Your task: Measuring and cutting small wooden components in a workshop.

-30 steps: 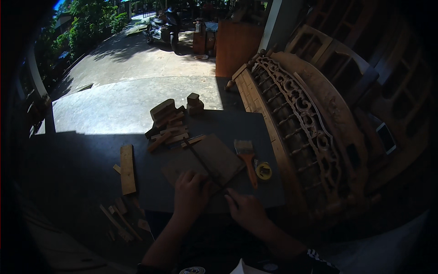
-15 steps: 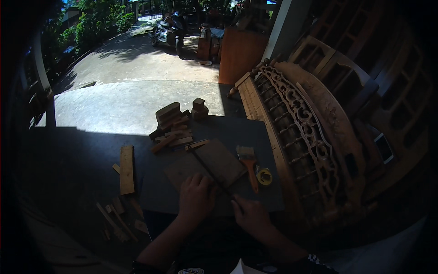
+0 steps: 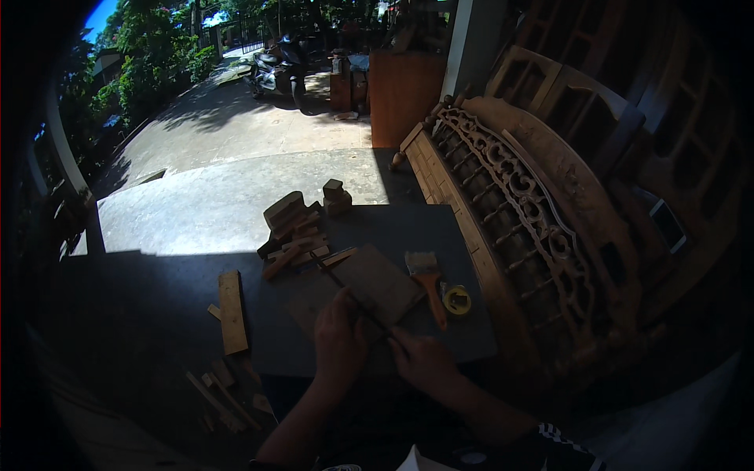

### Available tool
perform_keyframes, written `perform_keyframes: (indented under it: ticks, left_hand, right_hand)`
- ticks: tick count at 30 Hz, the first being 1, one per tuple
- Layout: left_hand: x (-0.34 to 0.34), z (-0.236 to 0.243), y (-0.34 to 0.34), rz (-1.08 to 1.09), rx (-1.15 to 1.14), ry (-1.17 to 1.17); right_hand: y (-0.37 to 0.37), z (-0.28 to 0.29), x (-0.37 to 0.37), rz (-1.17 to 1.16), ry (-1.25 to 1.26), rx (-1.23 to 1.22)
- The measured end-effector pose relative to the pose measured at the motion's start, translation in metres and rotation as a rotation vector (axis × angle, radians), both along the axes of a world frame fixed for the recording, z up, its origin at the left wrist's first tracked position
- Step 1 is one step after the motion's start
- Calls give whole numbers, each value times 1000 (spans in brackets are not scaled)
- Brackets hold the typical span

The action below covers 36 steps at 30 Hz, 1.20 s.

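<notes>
A long, thin dark bar-shaped tool [image 3: 327, 272] slants across a flat brown board [image 3: 382, 280] on the dark tabletop. My right hand [image 3: 424, 363] is closed around its near end. Beside its middle, my left hand [image 3: 339, 339] is closed, with the forefinger up against the bar. Whatever lies inside the left fingers is hidden in shadow. Past the board, the tool's far end reaches toward a thin wood strip [image 3: 341, 257]. A paintbrush with an orange handle [image 3: 428, 284] and a yellow tape roll [image 3: 455, 300] lie right of the board.
Wood offcuts [image 3: 289, 228] are piled at the table's far left, with a small block [image 3: 336, 195] next to them. A plank [image 3: 232, 312] and scraps [image 3: 222, 392] lie left of the table. A carved wooden bed frame [image 3: 510, 208] leans at right. A motorbike [image 3: 276, 72] stands far off.
The tool's far end has swung left, off the board and toward the offcuts. My left hand has turned more upright beside the bar. The whole view has shifted slightly.
</notes>
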<state>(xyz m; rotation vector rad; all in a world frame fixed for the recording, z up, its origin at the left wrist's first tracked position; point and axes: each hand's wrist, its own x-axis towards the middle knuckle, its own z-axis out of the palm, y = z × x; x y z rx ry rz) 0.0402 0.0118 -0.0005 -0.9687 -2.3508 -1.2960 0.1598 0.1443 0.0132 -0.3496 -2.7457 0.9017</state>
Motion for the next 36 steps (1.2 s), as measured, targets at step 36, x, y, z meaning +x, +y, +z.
perform_keyframes:
  ticks: [36]
  left_hand:
    - [4, 8, 10, 54, -89, 51]
  right_hand:
    - [13, -5, 6, -8, 52, 24]
